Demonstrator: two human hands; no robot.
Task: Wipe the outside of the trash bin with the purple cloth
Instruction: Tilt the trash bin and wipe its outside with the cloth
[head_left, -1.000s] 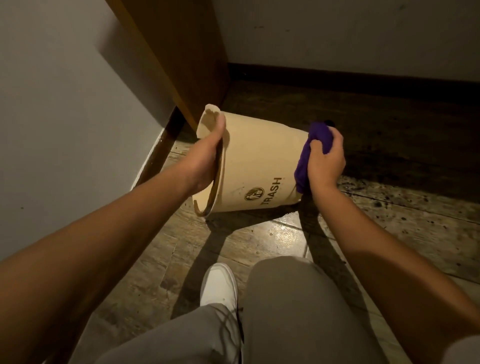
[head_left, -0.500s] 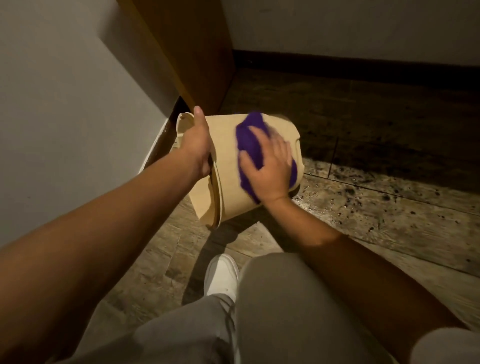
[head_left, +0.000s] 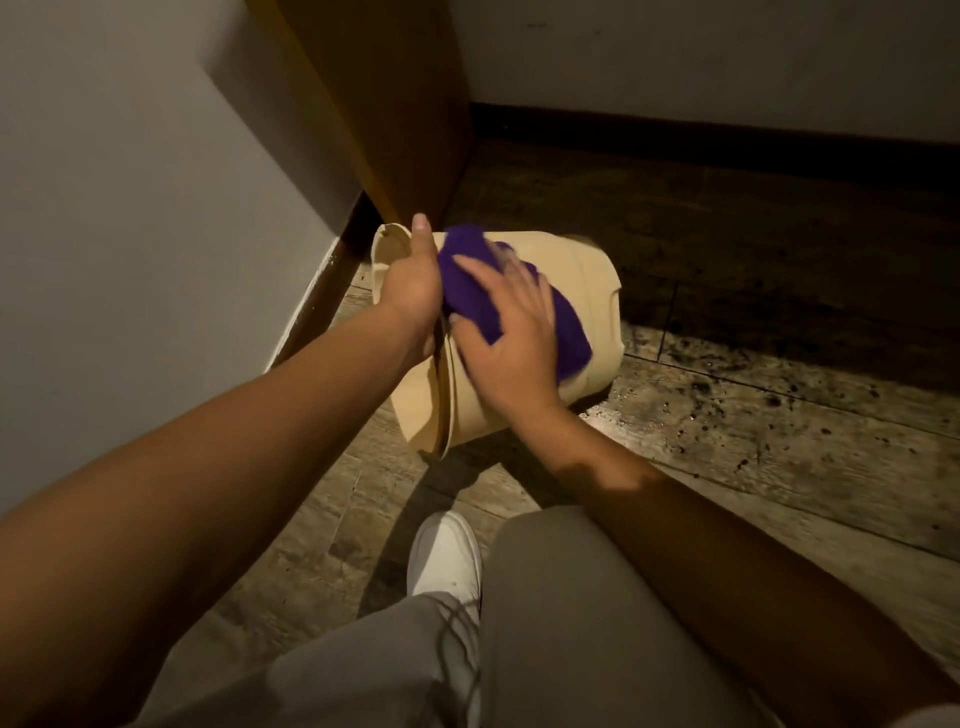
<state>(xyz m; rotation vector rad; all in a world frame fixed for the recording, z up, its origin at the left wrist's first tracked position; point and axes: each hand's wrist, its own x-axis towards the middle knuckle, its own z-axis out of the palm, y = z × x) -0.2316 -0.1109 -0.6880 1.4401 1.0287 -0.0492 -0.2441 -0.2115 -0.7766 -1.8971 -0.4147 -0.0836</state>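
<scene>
A cream trash bin (head_left: 592, 291) lies tipped on its side on the wooden floor, its open rim towards the left. My left hand (head_left: 413, 288) grips that rim, thumb up over the edge. My right hand (head_left: 511, 338) lies flat with fingers spread, pressing the purple cloth (head_left: 470, 275) against the bin's upper outside wall. The cloth covers much of the wall between both hands. The bin's printed label is hidden.
A wooden cabinet side (head_left: 384, 104) stands just behind the bin, against a grey wall (head_left: 130, 208) on the left. Dark baseboard (head_left: 727, 135) runs along the far wall. My white shoe (head_left: 444, 556) and grey trouser legs are near the bottom.
My right hand has gone from the bin's base end, with the cloth bunched, onto its side wall, and now presses the cloth further left near my left hand. The bin has turned, hiding its label.
</scene>
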